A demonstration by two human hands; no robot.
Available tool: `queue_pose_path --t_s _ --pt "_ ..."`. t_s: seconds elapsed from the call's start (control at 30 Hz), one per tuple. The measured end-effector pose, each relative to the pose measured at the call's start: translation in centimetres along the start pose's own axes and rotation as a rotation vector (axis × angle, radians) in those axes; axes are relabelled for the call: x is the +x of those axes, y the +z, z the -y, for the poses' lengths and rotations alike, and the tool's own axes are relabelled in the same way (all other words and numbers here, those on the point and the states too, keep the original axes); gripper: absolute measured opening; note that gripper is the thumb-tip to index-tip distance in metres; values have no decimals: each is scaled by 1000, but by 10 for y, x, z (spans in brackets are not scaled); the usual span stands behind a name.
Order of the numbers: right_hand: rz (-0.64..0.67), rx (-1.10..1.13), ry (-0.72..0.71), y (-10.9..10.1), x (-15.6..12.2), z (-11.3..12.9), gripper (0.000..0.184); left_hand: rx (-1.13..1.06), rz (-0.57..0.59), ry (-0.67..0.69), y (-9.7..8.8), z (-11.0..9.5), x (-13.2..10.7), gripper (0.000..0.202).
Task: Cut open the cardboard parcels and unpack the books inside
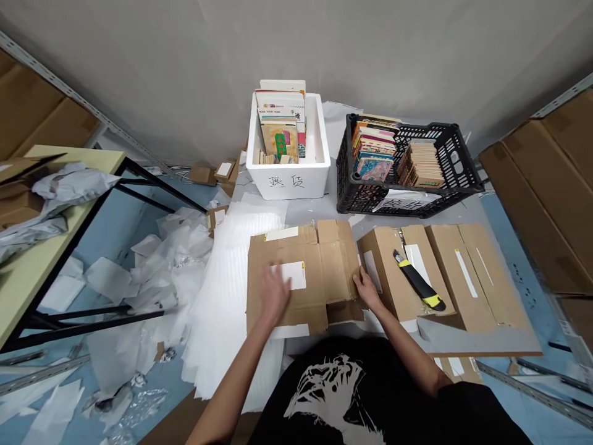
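A flattened cardboard box (319, 259) with a white label lies on white foam sheets in front of me. My left hand (274, 292) presses flat on its top, fingers spread, next to the label. My right hand (365, 289) grips the box's right edge with curled fingers. Just right of it stands a closed cardboard box (386, 278) with a yellow-and-black utility knife (419, 281) lying on top.
A white foam bin (319, 167) of books and a black plastic crate (451, 179) of books stand at the back. More cartons (482, 272) lie right. White foam sheets (222, 296) and crumpled wrapping (152, 272) cover the left floor under a table (28, 272).
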State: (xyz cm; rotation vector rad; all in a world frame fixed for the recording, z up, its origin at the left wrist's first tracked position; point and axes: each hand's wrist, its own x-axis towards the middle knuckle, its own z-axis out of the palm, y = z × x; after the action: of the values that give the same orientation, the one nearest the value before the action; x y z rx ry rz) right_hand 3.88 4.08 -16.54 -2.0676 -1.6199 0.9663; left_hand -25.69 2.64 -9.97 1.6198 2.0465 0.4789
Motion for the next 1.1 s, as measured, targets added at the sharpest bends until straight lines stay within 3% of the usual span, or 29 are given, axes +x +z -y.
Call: queue_pose_path --t_s 0.07,0.13,0.23,0.43,0.53,0.7,0.9,1.1 --pt "29 6 -14 -2 -7 -2 63 80 210 266 12 -33 -26 63" --pt "96 -2 -78 -6 -19 -3 72 148 302 358 24 -55 -47 72" --pt "216 -55 -213 -14 -39 -4 92 203 355 308 38 -62 -56 82" --pt "260 -304 -327 -24 -66 1 111 198 448 237 47 -50 -40 83" --pt "148 -430 -362 -19 -70 5 102 166 454 235 46 -51 -38 77" --pt "-17 -527 -304 -7 -64 11 86 159 447 238 38 -52 -41 68" --pt "-97 -573 -318 5 -61 15 90 149 391 253 29 -45 -42 61" --pt "-270 -494 -199 21 -62 19 87 218 306 250 23 -54 -50 65"
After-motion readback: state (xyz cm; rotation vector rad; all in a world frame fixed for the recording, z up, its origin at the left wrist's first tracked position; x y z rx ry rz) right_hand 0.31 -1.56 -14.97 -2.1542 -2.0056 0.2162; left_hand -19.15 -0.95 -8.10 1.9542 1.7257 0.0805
